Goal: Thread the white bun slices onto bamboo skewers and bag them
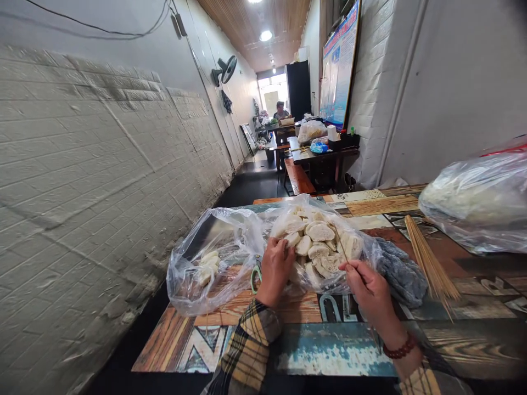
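An open clear plastic bag holds a heap of pale, bread-like slices in front of me. My left hand reaches in at the heap's left side, its fingers closed on the edge of one pale slice. Between the thumb and fingers of my right hand is a thin wooden skewer, pointing up and away over the slices. No slice shows on the skewer. Green-handled scissors lie beside my left wrist, partly covered by plastic.
To the left, another clear bag contains a few pale pieces. A bundle of skewers and a dark crumpled bag lie right. A large filled bag stands far right. Farther back, a person sits at another table.
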Motion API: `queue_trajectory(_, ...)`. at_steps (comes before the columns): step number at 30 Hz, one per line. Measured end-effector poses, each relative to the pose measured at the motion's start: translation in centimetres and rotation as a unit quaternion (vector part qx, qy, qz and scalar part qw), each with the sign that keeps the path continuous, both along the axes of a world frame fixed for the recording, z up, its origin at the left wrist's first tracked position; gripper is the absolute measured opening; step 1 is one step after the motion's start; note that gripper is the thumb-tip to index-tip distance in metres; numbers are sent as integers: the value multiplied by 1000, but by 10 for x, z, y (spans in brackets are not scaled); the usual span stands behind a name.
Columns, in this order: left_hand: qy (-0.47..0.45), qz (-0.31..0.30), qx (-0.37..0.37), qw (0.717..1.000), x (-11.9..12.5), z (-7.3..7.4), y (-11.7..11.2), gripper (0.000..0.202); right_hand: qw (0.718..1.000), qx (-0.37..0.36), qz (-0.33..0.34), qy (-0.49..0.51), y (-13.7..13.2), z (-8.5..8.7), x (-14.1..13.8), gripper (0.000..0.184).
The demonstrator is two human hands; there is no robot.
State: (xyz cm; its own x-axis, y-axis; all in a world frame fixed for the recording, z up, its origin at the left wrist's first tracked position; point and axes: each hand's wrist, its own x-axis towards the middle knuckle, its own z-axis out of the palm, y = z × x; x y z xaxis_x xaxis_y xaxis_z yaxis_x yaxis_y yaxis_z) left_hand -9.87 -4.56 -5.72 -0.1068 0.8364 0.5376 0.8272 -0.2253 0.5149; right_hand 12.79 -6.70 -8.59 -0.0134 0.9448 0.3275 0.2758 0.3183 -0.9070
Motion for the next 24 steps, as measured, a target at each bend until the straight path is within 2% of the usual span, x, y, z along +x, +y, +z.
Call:
queue_trajectory(3, -98, -4, 30, 995, -4, 1, -2, 15, 1000, -4, -1, 8, -2, 3, 0, 33)
queue_trajectory(5, -202, -15, 19, 979, -4, 3, -4, 17, 1000, -6, 5, 15, -2, 3, -1, 34)
queue_trajectory(8, -363, -70, -48, 928, 2, 7, -8, 27, 998, -20, 32, 43, -1, 3, -3, 35)
queue_trajectory(10, -419, -113, -89, 897, 10, 9, -11, 32, 994, -42, 58, 83, 0, 3, -5, 35)
queue_trajectory(12, -430, -149, -95, 885, 18, 9, -13, 30, 984, -75, 89, 137, 1, 5, -7, 34)
queue_trajectory(15, -388, -193, -69, 898, 27, 6, -15, 21, 960, -122, 134, 213, 3, 8, -8, 32)
queue_trajectory(18, -354, -223, -64, 906, 31, 3, -16, 19, 943, -147, 148, 259, 4, 9, -8, 31)
queue_trajectory(20, -371, -243, -79, 893, 33, 2, -17, 20, 941, -151, 139, 269, 4, 8, -7, 31)
queue_trajectory(24, -466, -249, -142, 837, 37, 1, -18, 31, 944, -139, 132, 270, 4, 6, -5, 28)
